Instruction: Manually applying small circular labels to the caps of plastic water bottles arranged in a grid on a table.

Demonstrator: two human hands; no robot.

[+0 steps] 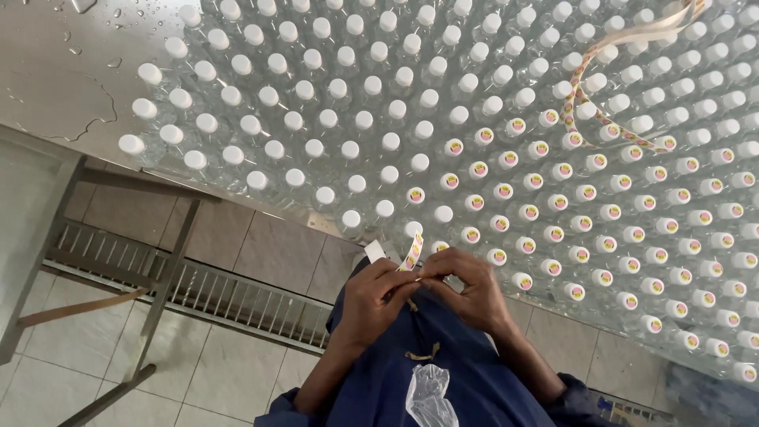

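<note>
left hand [378,296] and right hand [466,291] pinch a narrow paper strip of round yellow-pink stickers [412,253] beside packed clear plastic bottles with white caps [332,119], right-side caps stickered.

Steel table [55,79] – wet, water drops and a puddle on its bare top. Metal frame legs [162,285] beneath. Floor drain grate [198,289] – long, barred, set in pale tiled floor [229,372]. Crumpled clear plastic scrap [428,399] on blue cloth.

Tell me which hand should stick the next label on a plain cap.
Probably right: the right hand pinches the sticker strip tip, nearest a plain white cap, while the left hand grips the strip lower.
</note>
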